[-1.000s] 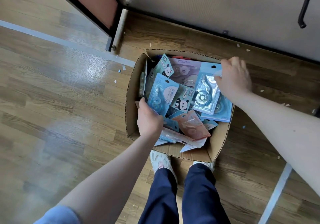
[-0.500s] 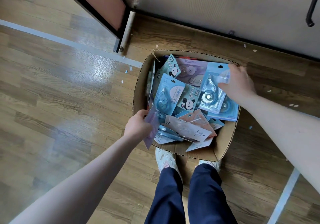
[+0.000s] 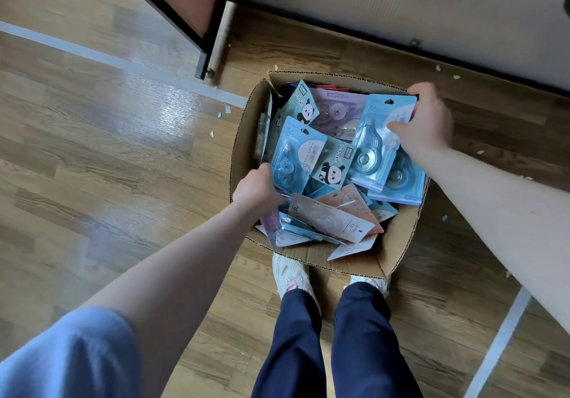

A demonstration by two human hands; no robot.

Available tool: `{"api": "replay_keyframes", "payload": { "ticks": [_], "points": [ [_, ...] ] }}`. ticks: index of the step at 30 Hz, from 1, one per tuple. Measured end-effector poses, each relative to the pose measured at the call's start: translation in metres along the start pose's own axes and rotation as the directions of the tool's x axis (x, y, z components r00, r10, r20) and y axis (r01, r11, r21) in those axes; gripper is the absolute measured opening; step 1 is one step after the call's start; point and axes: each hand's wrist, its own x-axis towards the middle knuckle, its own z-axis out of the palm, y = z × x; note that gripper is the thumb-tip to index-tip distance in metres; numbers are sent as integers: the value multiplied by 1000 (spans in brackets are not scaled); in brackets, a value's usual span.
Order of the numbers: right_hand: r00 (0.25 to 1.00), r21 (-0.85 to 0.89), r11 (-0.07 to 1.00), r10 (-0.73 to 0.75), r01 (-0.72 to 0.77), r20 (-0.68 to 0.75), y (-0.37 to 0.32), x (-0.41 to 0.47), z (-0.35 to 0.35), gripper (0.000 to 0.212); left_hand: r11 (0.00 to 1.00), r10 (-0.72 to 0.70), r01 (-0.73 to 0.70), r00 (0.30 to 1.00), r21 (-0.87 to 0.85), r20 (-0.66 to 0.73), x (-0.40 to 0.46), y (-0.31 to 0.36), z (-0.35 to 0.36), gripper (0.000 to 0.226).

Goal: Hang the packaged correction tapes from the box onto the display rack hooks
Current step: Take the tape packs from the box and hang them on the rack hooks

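An open cardboard box (image 3: 398,243) on the floor holds several packaged correction tapes, mostly blue, some with panda prints (image 3: 331,166). At the box's left edge, my left hand (image 3: 256,189) grips a purplish correction tape package (image 3: 269,223) that pokes out below the hand. Over the box's far right corner, my right hand (image 3: 427,120) holds the top of a blue correction tape package (image 3: 377,141), thumb on its front. No rack hooks are in view.
A beige panel (image 3: 401,6) with a black bottom rail runs along the top. A black frame leg (image 3: 203,55) stands at the upper left. White tape lines (image 3: 123,61) and paper scraps lie on the wood floor. My feet (image 3: 291,271) touch the box's near side.
My left hand pulled a purplish package up from the pile to the box's left edge and still holds it there. My right hand shifted slightly higher on the blue package.
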Motion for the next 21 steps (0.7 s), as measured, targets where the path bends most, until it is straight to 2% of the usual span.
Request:
{"api": "replay_keyframes", "payload": {
  "ticks": [2,5,8,11,13,17,19,21],
  "points": [
    [1000,10,1000,-10,10,15,-1,1,0,51,998,-45,49,996,-49,72,0,-1,0,58],
    [996,28,1000,-7,4,89,-3,4,-2,56,995,-47,64,972,-70,229,-5,-2,-6,84],
    [986,9,999,-32,31,161,-5,5,-8,49,991,4,38,953,-131,303,-10,-6,-15,85],
    [985,-1,996,-91,92,148,-3,1,-11,33,963,62,1,972,-271,226,-8,-8,-22,83],
    [987,10,993,-117,117,109,-1,-4,-13,18,935,111,-51,982,-351,154,-6,-9,-23,92],
    [981,-38,987,-152,157,124,-1,-14,-16,15,890,138,-49,977,-453,164,-10,-11,-23,105],
    [980,-78,983,-154,165,124,0,-15,-18,12,886,127,-37,978,-462,165,-12,-11,-25,96],
    [980,-94,982,-149,162,132,1,-15,-20,23,878,123,-23,976,-479,179,-15,-10,-27,56]
  ]
}}
